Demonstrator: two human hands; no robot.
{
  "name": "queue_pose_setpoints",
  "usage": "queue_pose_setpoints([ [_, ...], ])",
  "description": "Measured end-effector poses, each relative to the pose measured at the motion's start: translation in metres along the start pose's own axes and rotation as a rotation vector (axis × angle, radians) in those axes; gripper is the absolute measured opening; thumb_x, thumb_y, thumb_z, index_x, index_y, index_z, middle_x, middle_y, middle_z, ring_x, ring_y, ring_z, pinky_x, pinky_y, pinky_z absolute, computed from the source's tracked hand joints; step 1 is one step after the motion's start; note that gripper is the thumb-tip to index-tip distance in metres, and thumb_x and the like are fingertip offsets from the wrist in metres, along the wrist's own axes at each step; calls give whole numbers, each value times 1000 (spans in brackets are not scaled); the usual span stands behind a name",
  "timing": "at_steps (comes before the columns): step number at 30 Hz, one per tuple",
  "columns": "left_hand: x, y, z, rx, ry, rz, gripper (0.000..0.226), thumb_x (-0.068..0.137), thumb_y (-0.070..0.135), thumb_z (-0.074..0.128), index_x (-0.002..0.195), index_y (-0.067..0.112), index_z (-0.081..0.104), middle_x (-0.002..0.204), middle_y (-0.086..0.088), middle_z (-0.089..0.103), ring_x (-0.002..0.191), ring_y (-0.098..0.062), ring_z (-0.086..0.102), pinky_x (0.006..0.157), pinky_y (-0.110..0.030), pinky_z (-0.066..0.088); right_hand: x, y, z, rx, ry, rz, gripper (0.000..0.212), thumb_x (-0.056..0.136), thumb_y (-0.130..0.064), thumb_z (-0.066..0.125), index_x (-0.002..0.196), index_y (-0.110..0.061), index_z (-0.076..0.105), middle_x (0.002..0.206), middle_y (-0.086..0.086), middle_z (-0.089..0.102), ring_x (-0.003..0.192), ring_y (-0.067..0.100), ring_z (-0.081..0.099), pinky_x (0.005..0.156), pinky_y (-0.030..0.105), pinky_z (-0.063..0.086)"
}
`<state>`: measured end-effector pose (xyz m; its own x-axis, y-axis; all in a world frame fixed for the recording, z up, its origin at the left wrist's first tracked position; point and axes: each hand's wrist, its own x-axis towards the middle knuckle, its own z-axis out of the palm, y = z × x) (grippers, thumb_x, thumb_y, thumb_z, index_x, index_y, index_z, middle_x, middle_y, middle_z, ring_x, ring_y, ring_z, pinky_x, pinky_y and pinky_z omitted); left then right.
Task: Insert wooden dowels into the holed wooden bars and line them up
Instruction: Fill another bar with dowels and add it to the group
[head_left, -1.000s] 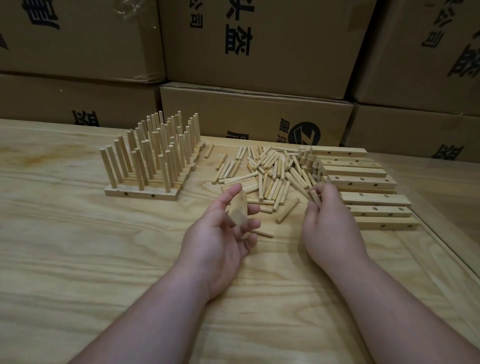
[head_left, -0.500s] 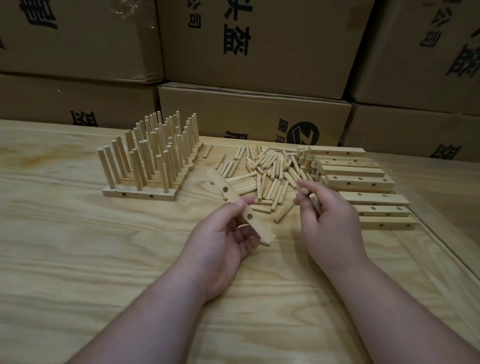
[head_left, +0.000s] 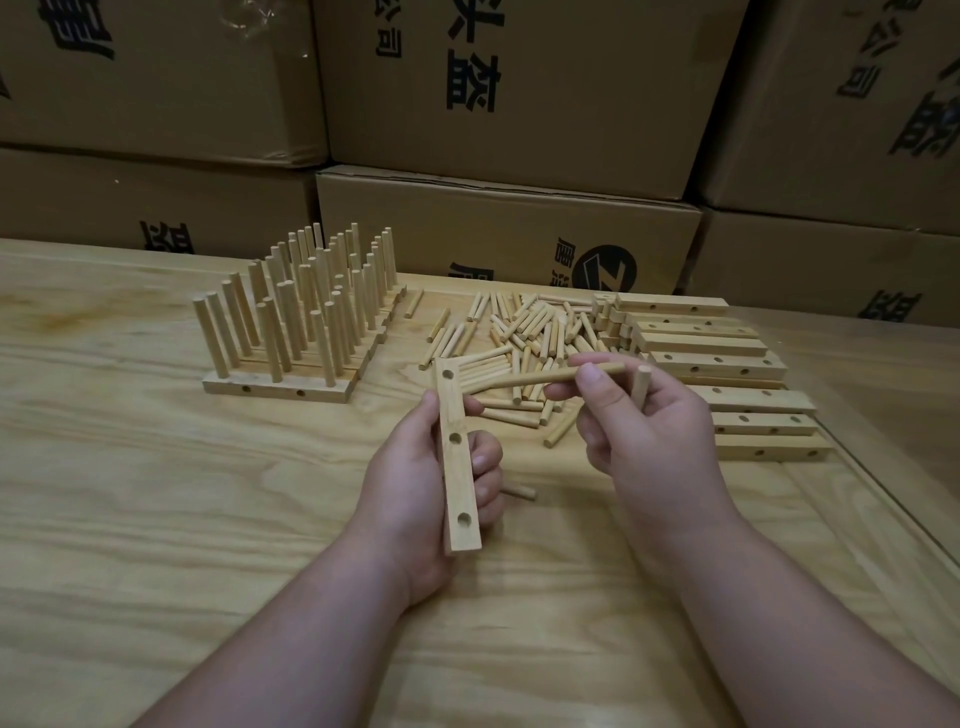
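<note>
Head view: the left hand (head_left: 415, 483) grips a bar (head_left: 457, 457), now turned lengthwise with its three holes facing up; half a second ago it lay slanted. The right hand (head_left: 644, 431) has come off the dowel pile (head_left: 524, 338) near the table's (head_left: 156, 519) far edge, pinching one dowel (head_left: 545, 378) aimed at the bar's far hole, a second dowel (head_left: 642, 387) tucked upright behind. Insertion looks imminent. Filled bars (head_left: 280, 387) stand far left, empty bars (head_left: 727, 364) far right.
</note>
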<state>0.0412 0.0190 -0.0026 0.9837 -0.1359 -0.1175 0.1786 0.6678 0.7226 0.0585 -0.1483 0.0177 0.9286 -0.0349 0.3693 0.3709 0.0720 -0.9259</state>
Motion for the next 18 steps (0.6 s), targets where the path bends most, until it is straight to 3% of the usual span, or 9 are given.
queue_pose_setpoints([
  [4, -2, -3, 2, 124, -39, 21, 34, 103, 47, 40, 92, 19, 55, 60, -4, 38, 42, -17, 30, 45, -25, 25, -2, -3, 6, -28, -54, -35, 13, 95, -20, 63, 103, -17, 73, 88, 9, 76, 61, 0, 62, 53, 11, 45],
  [18, -5, -5, 3, 200, -62, -2, 30, 102, 43, 46, 103, 14, 54, 65, -3, 48, 51, -15, 42, 47, -26, 38, -2, -8, 6, -169, 27, -80, 11, 97, -23, 63, 101, -21, 73, 84, 1, 77, 62, -2, 62, 54, 13, 45],
])
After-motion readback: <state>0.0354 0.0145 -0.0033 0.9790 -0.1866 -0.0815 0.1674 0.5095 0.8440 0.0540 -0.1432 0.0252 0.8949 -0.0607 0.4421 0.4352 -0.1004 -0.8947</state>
